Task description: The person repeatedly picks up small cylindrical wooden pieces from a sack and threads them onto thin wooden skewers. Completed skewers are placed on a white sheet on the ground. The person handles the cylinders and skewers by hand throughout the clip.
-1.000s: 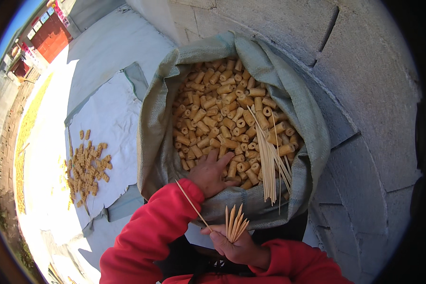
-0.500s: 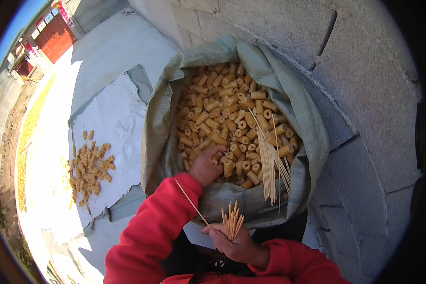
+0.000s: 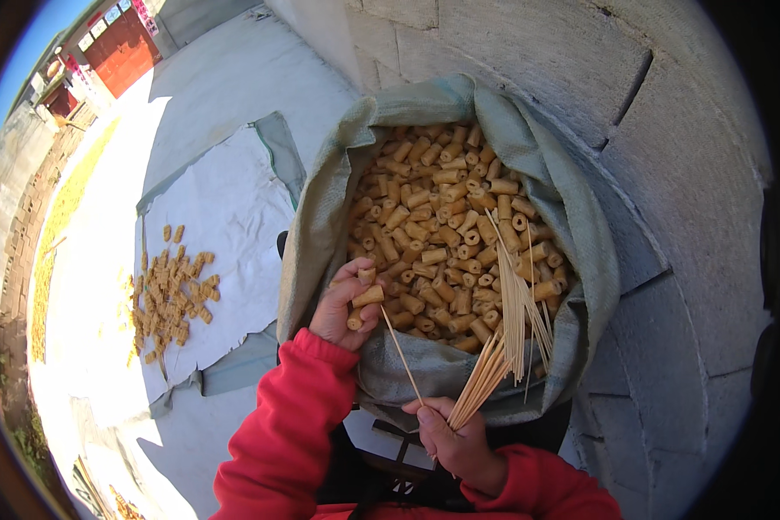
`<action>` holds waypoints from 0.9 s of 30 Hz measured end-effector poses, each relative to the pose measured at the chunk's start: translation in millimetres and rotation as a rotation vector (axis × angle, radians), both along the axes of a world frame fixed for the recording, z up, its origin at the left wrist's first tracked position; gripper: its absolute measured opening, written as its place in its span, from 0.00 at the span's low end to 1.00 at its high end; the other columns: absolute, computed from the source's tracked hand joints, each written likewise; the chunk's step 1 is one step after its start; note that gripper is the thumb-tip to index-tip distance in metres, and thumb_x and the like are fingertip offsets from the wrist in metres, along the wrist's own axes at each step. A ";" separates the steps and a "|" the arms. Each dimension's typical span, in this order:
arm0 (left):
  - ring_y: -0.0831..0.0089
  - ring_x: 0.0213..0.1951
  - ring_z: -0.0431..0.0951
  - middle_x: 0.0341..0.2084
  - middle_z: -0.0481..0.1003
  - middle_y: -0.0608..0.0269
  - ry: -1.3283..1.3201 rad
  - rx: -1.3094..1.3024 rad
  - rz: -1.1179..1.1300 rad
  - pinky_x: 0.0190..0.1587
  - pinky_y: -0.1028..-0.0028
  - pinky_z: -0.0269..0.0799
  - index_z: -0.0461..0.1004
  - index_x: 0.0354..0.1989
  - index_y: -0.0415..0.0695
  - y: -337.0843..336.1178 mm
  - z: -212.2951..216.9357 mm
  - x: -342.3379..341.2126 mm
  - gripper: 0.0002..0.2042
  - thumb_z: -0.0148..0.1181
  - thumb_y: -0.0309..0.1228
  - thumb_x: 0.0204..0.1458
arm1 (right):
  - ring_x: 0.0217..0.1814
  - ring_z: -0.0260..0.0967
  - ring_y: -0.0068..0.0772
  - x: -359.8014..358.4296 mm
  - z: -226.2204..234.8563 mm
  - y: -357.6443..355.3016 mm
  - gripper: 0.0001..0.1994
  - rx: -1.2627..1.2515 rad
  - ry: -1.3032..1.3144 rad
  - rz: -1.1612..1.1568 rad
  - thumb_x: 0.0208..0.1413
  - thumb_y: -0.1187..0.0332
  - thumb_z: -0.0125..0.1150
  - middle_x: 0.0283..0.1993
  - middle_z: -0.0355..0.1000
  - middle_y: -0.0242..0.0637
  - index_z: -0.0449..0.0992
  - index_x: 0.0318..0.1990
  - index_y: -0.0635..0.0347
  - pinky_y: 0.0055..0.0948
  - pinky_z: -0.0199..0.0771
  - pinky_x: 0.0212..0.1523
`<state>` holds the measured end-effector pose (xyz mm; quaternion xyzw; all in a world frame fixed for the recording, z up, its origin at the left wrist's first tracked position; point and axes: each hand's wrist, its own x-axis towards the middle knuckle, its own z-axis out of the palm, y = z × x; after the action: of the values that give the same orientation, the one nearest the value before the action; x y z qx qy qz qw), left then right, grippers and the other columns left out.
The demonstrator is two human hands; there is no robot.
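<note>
Cupping pieces (image 3: 368, 296) in left hand (image 3: 331, 314), sticks (image 3: 481, 379) clenched in right hand (image 3: 456, 444), sack (image 3: 321, 221) beside wall (image 3: 529, 54)

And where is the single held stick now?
In the head view's lower centre, the stick slants from the right hand toward tan pieces in the left hand.

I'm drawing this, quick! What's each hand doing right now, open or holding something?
Left hand: closed, fingers holding a few tan cylindrical pieces.
Right hand: closed, holding bundled wooden skewers and one separate skewer.
</note>
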<state>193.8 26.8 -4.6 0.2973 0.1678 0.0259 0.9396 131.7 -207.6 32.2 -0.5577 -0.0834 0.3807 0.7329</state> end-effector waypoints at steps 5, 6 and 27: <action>0.77 0.18 0.67 0.32 0.71 0.56 -0.094 0.172 0.122 0.14 0.83 0.60 0.66 0.43 0.46 -9.8 35.7 -30.4 0.10 0.51 0.23 0.52 | 0.14 0.52 0.12 2.2 0.0 -0.9 0.13 -0.023 0.045 0.129 0.62 0.68 0.45 0.14 0.57 0.23 0.71 0.45 0.69 0.15 0.53 0.17; 0.77 0.19 0.68 0.32 0.71 0.56 -0.117 0.244 0.155 0.15 0.83 0.61 0.67 0.43 0.45 -10.8 40.1 -35.7 0.10 0.51 0.23 0.52 | 0.15 0.52 0.11 1.9 1.4 -1.1 0.13 -0.034 0.056 0.167 0.62 0.68 0.45 0.15 0.57 0.23 0.71 0.46 0.69 0.15 0.52 0.18; 0.77 0.21 0.70 0.33 0.72 0.57 -0.110 0.449 0.188 0.21 0.82 0.66 0.67 0.46 0.41 -30.0 36.9 -67.7 0.14 0.57 0.33 0.53 | 0.15 0.54 0.11 -3.3 -5.7 -0.7 0.12 -0.134 -0.147 0.100 0.60 0.70 0.48 0.16 0.60 0.23 0.73 0.46 0.69 0.14 0.54 0.17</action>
<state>126.1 -3.2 32.3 0.4798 0.1336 0.1659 0.8511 128.4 -208.3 26.5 -0.6269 -0.1388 0.3797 0.6660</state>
